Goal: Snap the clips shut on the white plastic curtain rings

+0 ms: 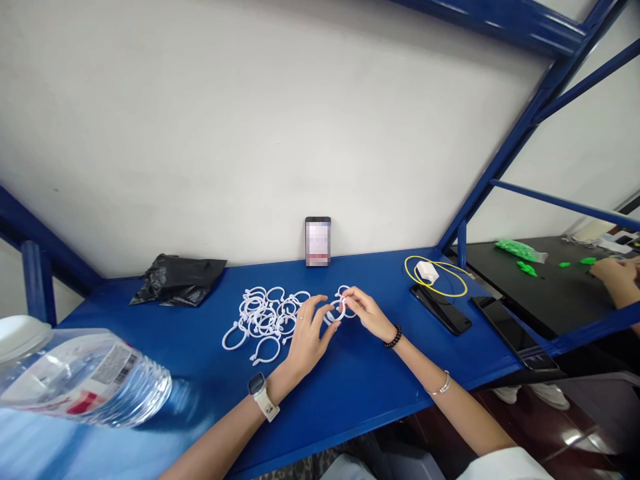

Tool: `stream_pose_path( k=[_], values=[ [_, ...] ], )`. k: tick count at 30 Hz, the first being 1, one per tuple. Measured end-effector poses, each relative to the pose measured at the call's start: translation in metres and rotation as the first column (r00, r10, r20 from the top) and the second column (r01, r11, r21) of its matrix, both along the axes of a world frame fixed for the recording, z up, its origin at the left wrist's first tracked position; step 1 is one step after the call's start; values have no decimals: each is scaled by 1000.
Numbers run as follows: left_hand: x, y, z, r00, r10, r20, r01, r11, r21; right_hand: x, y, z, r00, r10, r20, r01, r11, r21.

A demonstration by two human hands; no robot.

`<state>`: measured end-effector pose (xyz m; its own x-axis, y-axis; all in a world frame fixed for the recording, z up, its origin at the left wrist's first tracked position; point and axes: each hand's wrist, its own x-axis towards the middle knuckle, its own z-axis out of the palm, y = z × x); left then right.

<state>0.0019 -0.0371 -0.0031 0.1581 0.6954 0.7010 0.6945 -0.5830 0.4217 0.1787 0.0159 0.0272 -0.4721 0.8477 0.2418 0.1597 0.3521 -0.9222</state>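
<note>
On the blue table [350, 387] lies a pile of several white plastic rings [265, 315]. My left hand [307, 337], with a watch on the wrist, and my right hand [364, 311], with a dark bead bracelet, meet just right of the pile. Both pinch one white ring [336, 309] between their fingertips, held just above the tabletop. Another ring lies right behind my right hand's fingers.
A phone [318, 241] leans upright against the white wall. A black plastic bag [177, 280] lies back left, a large water bottle [83, 377] on its side front left. A yellow cable with white charger [433, 273] and dark phones [443, 310] sit right. Another person's hand [617, 277] works at the neighbouring black table.
</note>
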Motion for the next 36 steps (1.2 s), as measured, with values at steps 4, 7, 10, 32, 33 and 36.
stream_pose_path(
  k=[4, 7, 10, 32, 33, 36],
  values=[
    [0, 3, -3, 999, -22, 47, 27, 994, -105, -3, 1, 0, 975, -1, -220, -54, 969, -241],
    [0, 5, -5, 996, -35, 82, 47, 988, -149, -5, 0, -2, 952, -26, -306, -104, 910, -402],
    [-1, 7, -5, 995, -55, 83, 68, 986, -154, -7, 1, -7, 925, -31, -379, -179, 843, -507],
    [-2, 8, -3, 998, 17, 57, -12, 995, -94, -1, 11, -17, 891, 19, -454, -342, 687, -642],
    [-3, 8, -3, 997, 33, 68, -27, 996, -89, -2, 10, -16, 888, 27, -459, -349, 689, -635],
    [-4, 8, -2, 994, 52, 92, -44, 995, -90, -2, 9, -13, 879, 58, -474, -381, 684, -622]
  ],
)
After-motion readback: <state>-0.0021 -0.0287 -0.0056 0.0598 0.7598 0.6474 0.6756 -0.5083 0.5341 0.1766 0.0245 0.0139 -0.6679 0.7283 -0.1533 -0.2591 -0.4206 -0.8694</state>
